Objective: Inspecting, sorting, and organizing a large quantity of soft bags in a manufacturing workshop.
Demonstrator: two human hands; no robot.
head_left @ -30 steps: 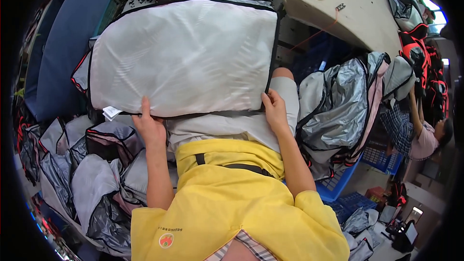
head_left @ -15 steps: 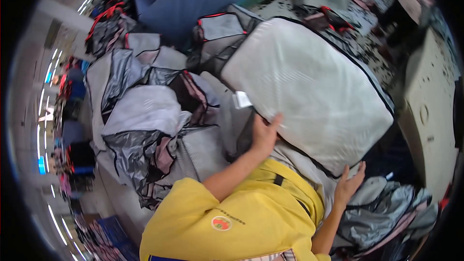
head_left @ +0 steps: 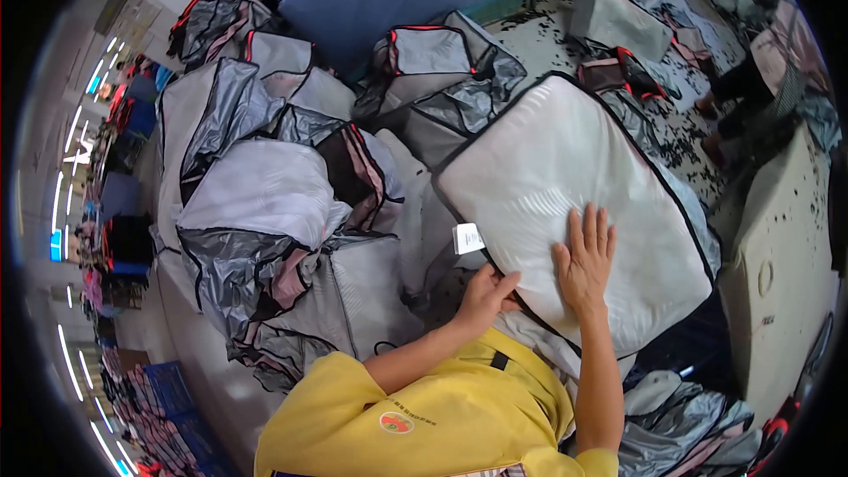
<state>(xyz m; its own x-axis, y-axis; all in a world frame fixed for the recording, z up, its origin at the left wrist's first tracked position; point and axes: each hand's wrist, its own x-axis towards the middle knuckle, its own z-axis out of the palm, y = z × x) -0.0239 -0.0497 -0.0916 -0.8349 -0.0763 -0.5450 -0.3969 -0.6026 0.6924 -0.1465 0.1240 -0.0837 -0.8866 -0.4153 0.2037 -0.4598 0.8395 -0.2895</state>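
In front of me lies a large whitish fabric panel (head_left: 503, 159) with rounded corners and black piping, seemingly one face of a soft insulated bag. My left hand (head_left: 485, 299) grips its near left edge, thumb on top and fingers curled beneath, partly hidden. A small white label (head_left: 468, 238) sticks out from that edge just beyond the hand. Flat on the panel's surface rests my right hand (head_left: 586, 263), fingers stretched out. More pale fabric is bunched under the panel against my waist.
Silver-grey bag pieces (head_left: 256, 194) are heaped on the left. A red-trimmed grey bag (head_left: 430, 51) lies beyond, before a blue bin (head_left: 406, 0). A cream board (head_left: 777, 274) stands at the right, near a seated person's legs (head_left: 738, 102). Dark scraps litter the floor.
My right hand has left the panel's near right corner and now lies flat on its face. The left hand still holds the near edge. The panel sits lower in view.
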